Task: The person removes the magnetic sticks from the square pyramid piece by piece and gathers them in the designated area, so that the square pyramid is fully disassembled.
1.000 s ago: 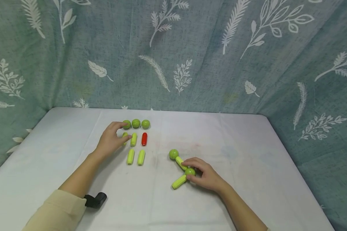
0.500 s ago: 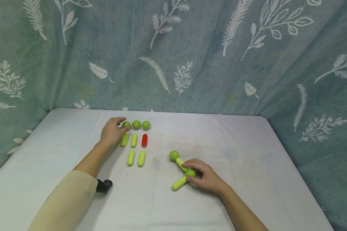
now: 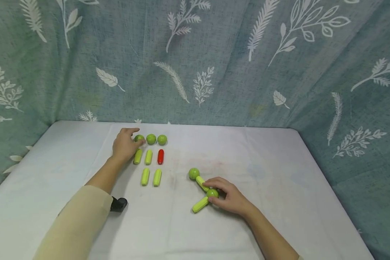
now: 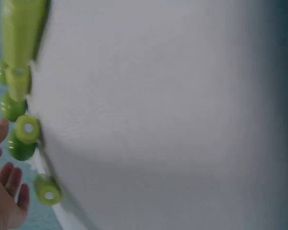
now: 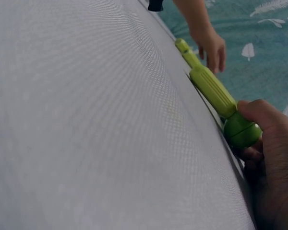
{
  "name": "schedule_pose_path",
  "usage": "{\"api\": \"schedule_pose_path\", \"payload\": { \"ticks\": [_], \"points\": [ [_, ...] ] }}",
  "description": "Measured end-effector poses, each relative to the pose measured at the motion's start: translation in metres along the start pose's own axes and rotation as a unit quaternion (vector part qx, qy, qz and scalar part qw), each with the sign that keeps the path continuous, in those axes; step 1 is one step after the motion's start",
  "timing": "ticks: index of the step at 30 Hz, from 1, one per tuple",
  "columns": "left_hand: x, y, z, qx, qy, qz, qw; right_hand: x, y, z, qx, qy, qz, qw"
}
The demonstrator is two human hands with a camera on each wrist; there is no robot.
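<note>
In the head view my left hand (image 3: 125,145) is at the leftmost green ball (image 3: 139,138) of the far row, thumb and index finger spread around it. The left wrist view shows that hand's fingers (image 4: 14,179) loosely bent beside the green balls. My right hand (image 3: 229,196) holds another green ball (image 3: 212,194) between thumb and fingers. Against that ball lie two yellow-green rods, a lower one (image 3: 200,204) and an upper one (image 3: 201,183). The upper rod reaches a further green ball (image 3: 194,173). In the right wrist view the thumb presses the held ball (image 5: 242,130).
Two more green balls, the middle one (image 3: 151,139) and the right one (image 3: 162,139), continue the far row. Nearer stand several yellow-green rods (image 3: 148,157) and one red rod (image 3: 160,156). A white cloth (image 3: 263,162) covers the table; patterned curtain (image 3: 195,72) hangs behind.
My left hand has moved slightly away from the person, from over the leftmost rod to the leftmost ball, uncovering that rod. The right hand stays on its ball.
</note>
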State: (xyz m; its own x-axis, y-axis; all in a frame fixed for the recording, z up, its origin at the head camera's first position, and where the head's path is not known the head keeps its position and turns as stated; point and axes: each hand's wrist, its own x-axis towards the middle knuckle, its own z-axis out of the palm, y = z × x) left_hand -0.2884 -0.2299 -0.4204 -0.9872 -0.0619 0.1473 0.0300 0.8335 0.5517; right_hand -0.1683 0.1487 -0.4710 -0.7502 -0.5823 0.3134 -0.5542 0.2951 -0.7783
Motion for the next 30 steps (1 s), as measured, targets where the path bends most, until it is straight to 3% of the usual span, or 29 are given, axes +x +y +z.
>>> {"api": "schedule_pose_path", "payload": {
  "ticks": [3, 7, 10, 15, 20, 24, 27, 30],
  "points": [
    [-0.012, 0.015, -0.007, -0.023, 0.024, 0.032, 0.9989, 0.001, -0.004, -0.001, -0.006, 0.003, 0.005, 1.0],
    [-0.034, 0.041, -0.013, -0.049, 0.016, 0.094, 0.9942, 0.002, -0.019, -0.006, -0.006, 0.007, 0.001, 1.0],
    [-0.055, 0.058, -0.014, -0.07, -0.005, 0.121, 0.9902, 0.003, -0.033, -0.009, -0.002, 0.008, -0.005, 1.0],
    [-0.099, 0.083, -0.007, -0.13, -0.076, 0.111, 0.9824, 0.004, -0.042, -0.006, 0.005, 0.013, 0.003, 1.0],
    [-0.131, 0.104, 0.014, -0.166, -0.181, 0.092, 0.9649, 0.007, -0.04, -0.003, 0.011, 0.025, -0.003, 1.0],
    [-0.145, 0.112, 0.038, -0.157, -0.253, 0.11, 0.9484, 0.008, -0.038, -0.001, 0.01, 0.039, -0.031, 0.999],
    [-0.152, 0.118, 0.059, -0.132, -0.251, 0.139, 0.9488, 0.006, -0.036, -0.003, 0.013, 0.039, -0.053, 0.998],
    [-0.16, 0.124, 0.077, -0.092, -0.196, 0.171, 0.9611, 0.004, -0.034, -0.006, 0.02, 0.026, -0.063, 0.997]
  ]
}}
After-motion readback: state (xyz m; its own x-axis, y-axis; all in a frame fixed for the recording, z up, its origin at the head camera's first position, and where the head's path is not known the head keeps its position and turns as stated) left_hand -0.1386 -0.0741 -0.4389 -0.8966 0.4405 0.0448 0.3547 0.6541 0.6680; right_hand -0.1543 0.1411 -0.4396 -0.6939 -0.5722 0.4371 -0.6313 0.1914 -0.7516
